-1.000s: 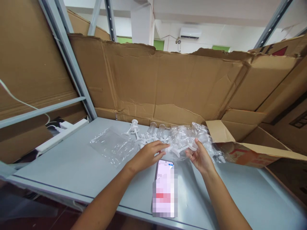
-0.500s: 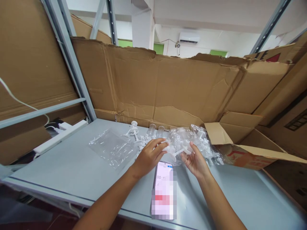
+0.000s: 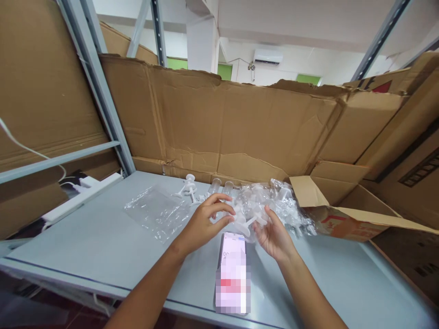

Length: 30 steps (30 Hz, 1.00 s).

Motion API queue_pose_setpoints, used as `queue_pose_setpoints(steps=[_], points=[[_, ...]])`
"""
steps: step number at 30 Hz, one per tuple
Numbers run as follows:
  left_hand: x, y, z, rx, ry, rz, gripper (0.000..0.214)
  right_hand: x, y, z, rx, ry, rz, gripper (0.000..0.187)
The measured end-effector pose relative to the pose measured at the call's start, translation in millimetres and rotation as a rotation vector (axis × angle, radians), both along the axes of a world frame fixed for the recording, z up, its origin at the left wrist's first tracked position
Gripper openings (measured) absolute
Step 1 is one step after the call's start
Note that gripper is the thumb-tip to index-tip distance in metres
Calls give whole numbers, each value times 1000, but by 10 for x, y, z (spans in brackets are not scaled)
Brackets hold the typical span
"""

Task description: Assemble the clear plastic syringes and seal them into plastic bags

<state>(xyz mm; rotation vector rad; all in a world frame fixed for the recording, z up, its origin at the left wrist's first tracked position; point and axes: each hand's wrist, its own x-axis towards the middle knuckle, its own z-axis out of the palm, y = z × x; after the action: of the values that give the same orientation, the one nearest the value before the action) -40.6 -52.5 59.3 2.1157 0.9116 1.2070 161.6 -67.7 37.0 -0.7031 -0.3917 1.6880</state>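
My left hand (image 3: 203, 222) hovers over a scatter of small white plastic plungers (image 3: 189, 187), its fingers curled in a pinch on one white piece (image 3: 236, 219). My right hand (image 3: 273, 236) is close beside it, palm up, fingers round the other end of a white plunger piece (image 3: 253, 221). Behind both hands lies a clear bag of transparent plastic parts (image 3: 270, 201). Two clear tubes (image 3: 221, 186) stand at the back. A phone (image 3: 232, 272) lies on the grey table (image 3: 103, 246) just below my hands.
An empty clear plastic bag (image 3: 154, 210) lies left of my hands. An open cardboard box (image 3: 346, 210) sits at the right. Cardboard sheets (image 3: 240, 128) wall the back and sides. A grey metal rack post (image 3: 99, 87) and a white power strip (image 3: 78, 196) are at the left.
Both hands have drawn back toward me and closer together. My right hand left the bag of parts and now holds a white piece; my left fingers have curled in.
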Motion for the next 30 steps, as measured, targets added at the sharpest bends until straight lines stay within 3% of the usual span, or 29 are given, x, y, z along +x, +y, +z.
queue_pose_setpoints(steps=[3, 7, 13, 17, 20, 24, 27, 30], points=[[-7, -12, 9, -22, -89, 48, 7, 35, 4, 15, -9, 24, -1, 19], [34, -5, 41, -139, -232, 107, 29, 30, 22, 53, -19, 59, 18, 20], [49, 99, 379, -84, -292, 126, 33, -16, 51, 232, -59, 155, 57, 24], [22, 206, 501, -26, -502, 148, 32, 55, 168, 503, -39, 232, -109, 21], [36, 245, 400, -40, -565, 144, 28, 52, 253, 721, 12, 311, -382, 22], [71, 288, 139, -125, -557, 145, 25, -87, 271, 846, 72, 433, -297, 25], [64, 369, -50, -156, -497, 176, 25, -157, 290, 798, 45, 447, -267, 29], [38, 495, -227, -155, -309, 187, 22, -136, 330, 702, 23, 390, -258, 28]])
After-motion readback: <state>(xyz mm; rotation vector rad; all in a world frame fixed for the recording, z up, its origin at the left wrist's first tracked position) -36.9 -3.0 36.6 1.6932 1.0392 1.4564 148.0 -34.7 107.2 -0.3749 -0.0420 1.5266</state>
